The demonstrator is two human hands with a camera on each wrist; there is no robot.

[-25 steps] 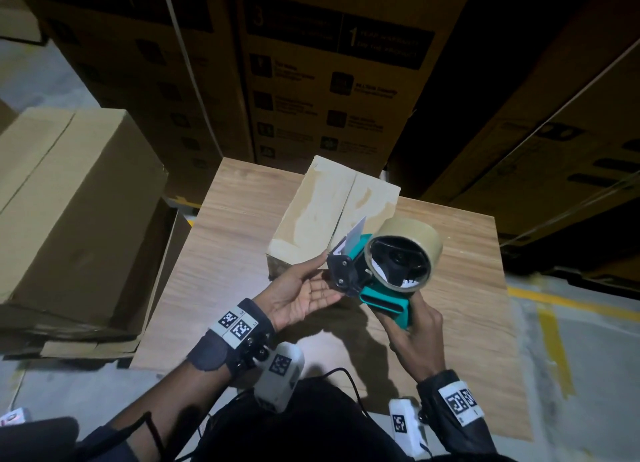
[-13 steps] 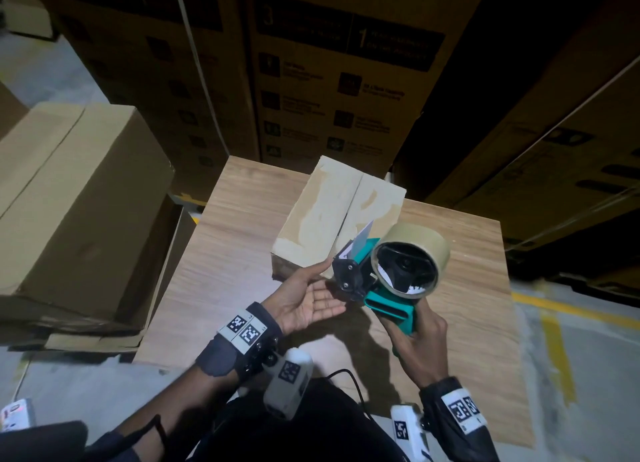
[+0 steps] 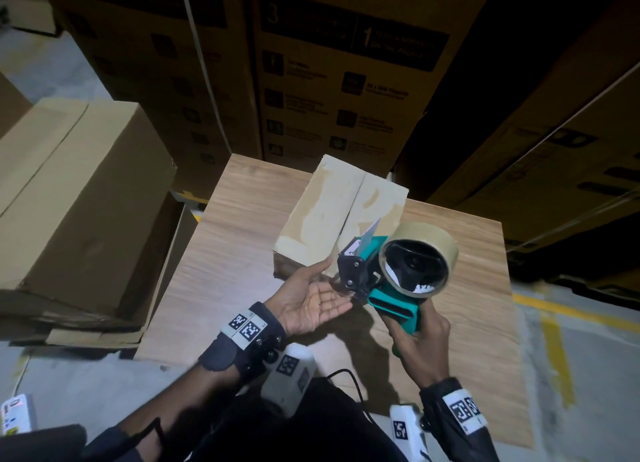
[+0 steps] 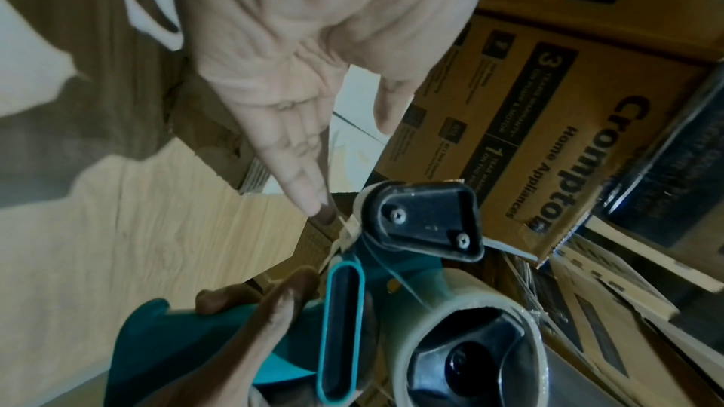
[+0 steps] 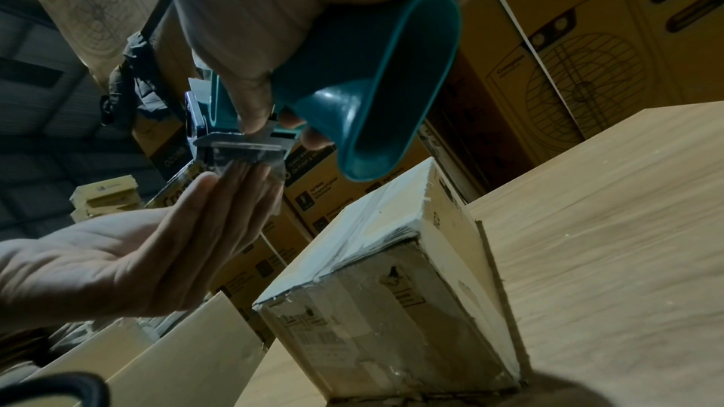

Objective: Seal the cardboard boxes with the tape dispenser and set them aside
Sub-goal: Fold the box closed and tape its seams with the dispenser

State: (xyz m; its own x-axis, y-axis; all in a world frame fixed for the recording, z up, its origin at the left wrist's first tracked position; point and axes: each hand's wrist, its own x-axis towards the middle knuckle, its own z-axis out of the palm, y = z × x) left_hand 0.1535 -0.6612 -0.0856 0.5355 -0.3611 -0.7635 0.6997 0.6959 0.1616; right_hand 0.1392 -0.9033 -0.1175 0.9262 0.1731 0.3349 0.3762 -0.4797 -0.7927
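A small cardboard box (image 3: 332, 215) (image 5: 395, 296) with its top flaps closed stands on the wooden table (image 3: 235, 253). My right hand (image 3: 417, 337) grips the teal handle of the tape dispenser (image 3: 394, 281) (image 4: 341, 321) (image 5: 376, 88), held above the table just in front of the box. The roll of brown tape (image 3: 426, 250) sits on it. My left hand (image 3: 315, 300) (image 4: 301, 104) (image 5: 149, 246) is palm up with straight fingers, whose tips touch the tape end at the dispenser's black front (image 4: 427, 222).
Large printed cartons (image 3: 346, 73) are stacked close behind the table. A big plain carton (image 3: 69, 201) lies to the left on flattened cardboard. More cartons (image 3: 554, 149) rise at the right. Grey floor with yellow lines (image 3: 561, 340) lies to the right.
Both hands and the dispenser have held nearly the same place. My left fingers have straightened a little under the dispenser's front.
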